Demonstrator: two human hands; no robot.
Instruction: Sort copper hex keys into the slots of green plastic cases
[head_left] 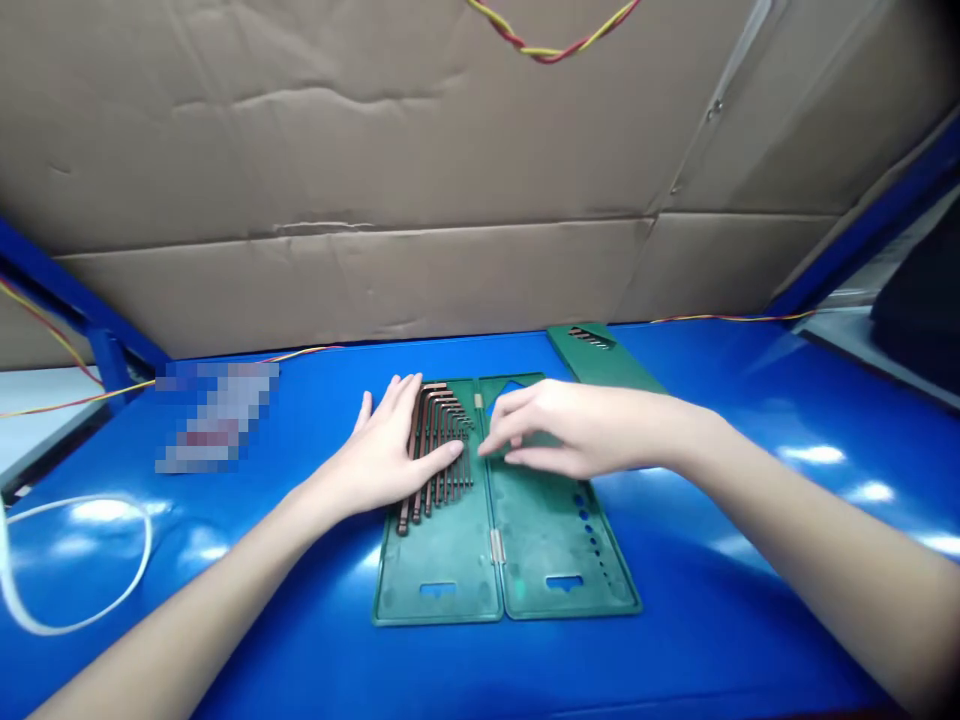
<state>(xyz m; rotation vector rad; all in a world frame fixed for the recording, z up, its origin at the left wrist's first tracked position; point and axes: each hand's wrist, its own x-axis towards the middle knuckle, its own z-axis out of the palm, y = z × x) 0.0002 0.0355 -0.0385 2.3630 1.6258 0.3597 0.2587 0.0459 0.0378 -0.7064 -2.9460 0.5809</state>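
Blue counter point(712, 560) by a cardboard wall point(450, 200) holds an open green case point(450, 570). The left hand point(386, 450) lies flat and spread on the metal keys point(442, 415) in its left half. The right hand point(570, 430), fingers bent, touches the right half.

Workshop or factory assembly station, blue bench point(712, 620) with blue metal frame point(75, 297), cardboard sheets point(450, 150) walling the back, twisted red-yellow wires point(555, 48) strung overhead, open green case point(540, 535) of hex keys point(436, 420), white tubing point(148, 545) at the side.
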